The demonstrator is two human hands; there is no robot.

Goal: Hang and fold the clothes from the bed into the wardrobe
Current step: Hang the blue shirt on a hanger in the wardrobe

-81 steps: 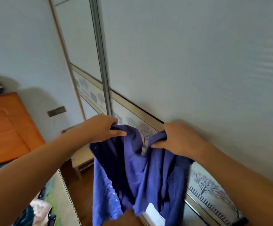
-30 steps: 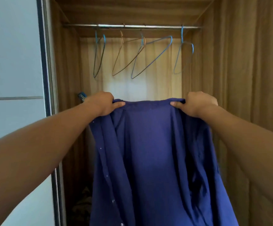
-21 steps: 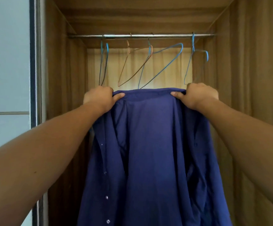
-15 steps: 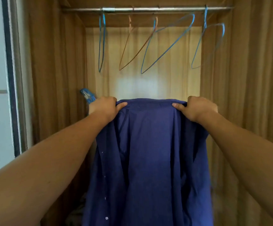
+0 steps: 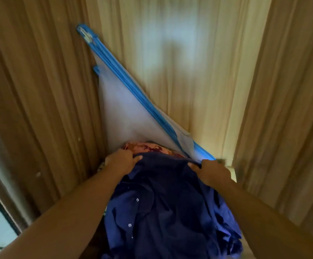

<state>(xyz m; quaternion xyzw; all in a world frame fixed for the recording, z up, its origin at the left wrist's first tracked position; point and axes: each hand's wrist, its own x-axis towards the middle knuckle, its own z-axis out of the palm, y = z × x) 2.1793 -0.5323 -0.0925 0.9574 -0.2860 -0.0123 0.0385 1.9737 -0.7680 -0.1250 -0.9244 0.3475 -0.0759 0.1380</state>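
Note:
A dark blue button shirt (image 5: 167, 208) lies crumpled low inside the wooden wardrobe (image 5: 40, 113), its buttons showing at the left. My left hand (image 5: 123, 161) grips its top edge on the left and my right hand (image 5: 211, 171) grips the top edge on the right. Behind the shirt a red and cream patterned cloth (image 5: 148, 148) peeks out. The hanging rail and the hangers are out of view.
A white panel with a blue frame (image 5: 125, 109) leans slanted against the wardrobe's back and left wall, just behind my hands. The sliding door's frame (image 5: 0, 187) runs down the left edge. Wooden side walls close in on both sides.
The view has dropped from the rail to the wardrobe's bottom. Both hands have lowered the shirt, which hung stretched between them and now lies bunched on the pile below.

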